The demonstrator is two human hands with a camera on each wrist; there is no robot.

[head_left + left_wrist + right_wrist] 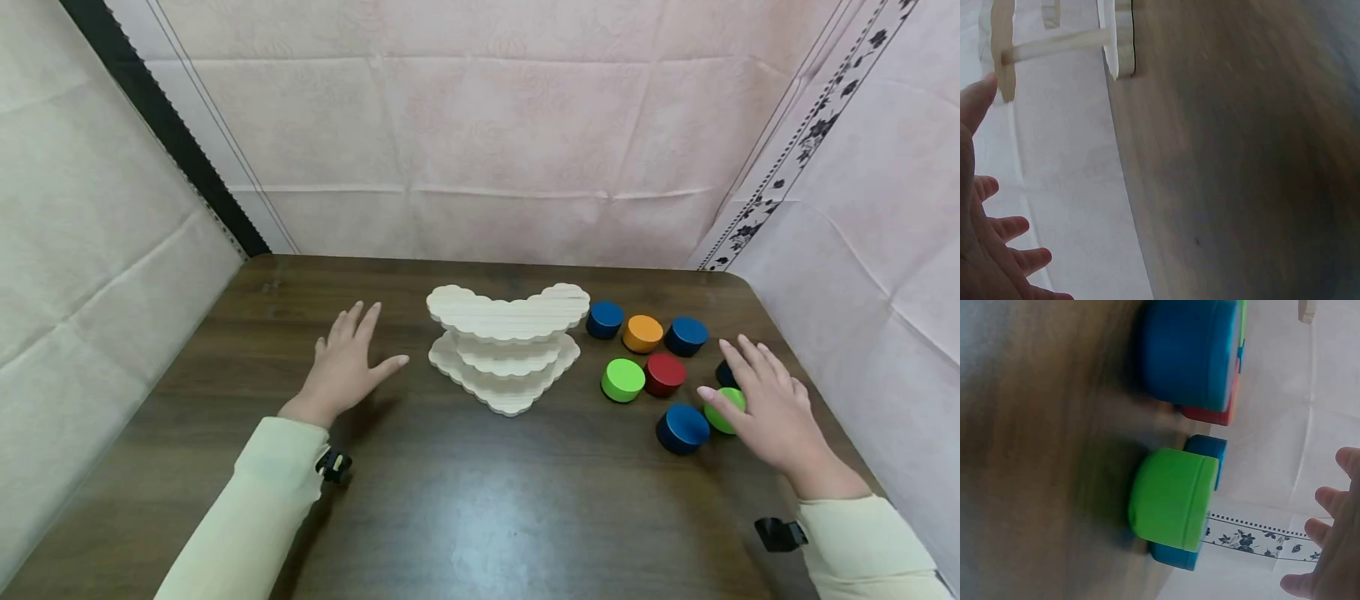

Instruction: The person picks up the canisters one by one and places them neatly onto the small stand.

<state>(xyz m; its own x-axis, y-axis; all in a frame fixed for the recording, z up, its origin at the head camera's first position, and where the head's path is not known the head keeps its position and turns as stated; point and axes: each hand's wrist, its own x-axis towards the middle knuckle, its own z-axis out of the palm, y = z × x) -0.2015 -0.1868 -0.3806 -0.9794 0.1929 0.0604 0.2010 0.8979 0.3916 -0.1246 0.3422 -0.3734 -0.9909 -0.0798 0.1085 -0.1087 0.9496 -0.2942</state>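
Observation:
My left hand (341,371) hovers over the table left of a tiered pale wooden stand (510,321), fingers spread and holding nothing. The stand has scalloped, cloud-edged boards at different heights, and the left wrist view shows a thin post (1060,45) joining them. My right hand (772,408) is over the right end of a group of round, short cylinders, its fingers extended. Beneath it a green cylinder (724,410) is partly covered, and a dark blue one (726,375) is mostly hidden behind the fingers. A blue cylinder (682,429) sits just left of the hand.
Between stand and right hand lie a green cylinder (622,380), a red one (664,374), an orange one (642,333) and two more blue ones (604,319). The brown table (480,508) meets white cloth walls (517,150) at the back and sides.

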